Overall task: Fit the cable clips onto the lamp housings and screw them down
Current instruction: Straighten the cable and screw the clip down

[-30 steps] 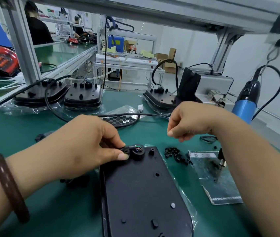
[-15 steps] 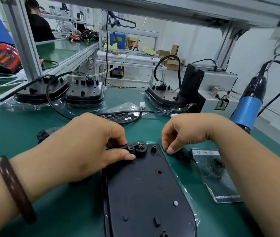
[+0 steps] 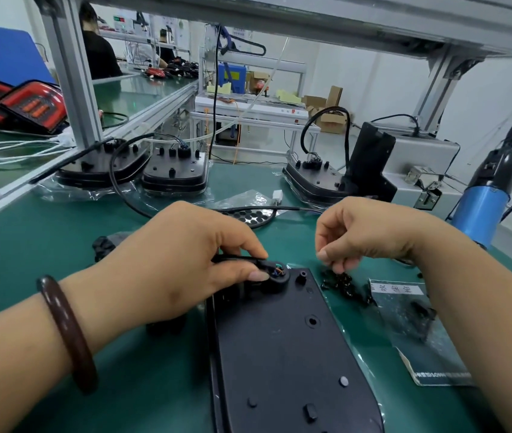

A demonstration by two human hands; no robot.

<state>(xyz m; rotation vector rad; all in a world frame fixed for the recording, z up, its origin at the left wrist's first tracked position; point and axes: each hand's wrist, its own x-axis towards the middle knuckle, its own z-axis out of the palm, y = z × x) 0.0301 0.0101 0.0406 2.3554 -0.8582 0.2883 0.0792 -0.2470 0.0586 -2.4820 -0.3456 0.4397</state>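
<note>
Hands were both low over the green bench (image 3: 29, 251) in the head view that I watched from my station. The lamp housing (image 3: 279, 354) lay flat with its black back upward, directly before the person. At its far left corner sat a round socket (image 3: 276, 281) with coloured wires inside. The left hand (image 3: 179, 267) pinched the black cable (image 3: 236, 258) between thumb and forefinger just where it entered this socket, and the thumb tip touched the socket rim. A dark bracelet (image 3: 67, 332) was on that wrist. The right hand (image 3: 367, 232) hung over the heap of small black parts (image 3: 345, 285), just right of the housing, with fingers curled downward and the tips close together; I could not tell if they held a piece. Beside the heap lay a labelled plastic bag (image 3: 417, 332). A blue screwdriver (image 3: 479, 210) hung at the right edge. More housings (image 3: 173, 173) stood at the back of the bench.
</note>
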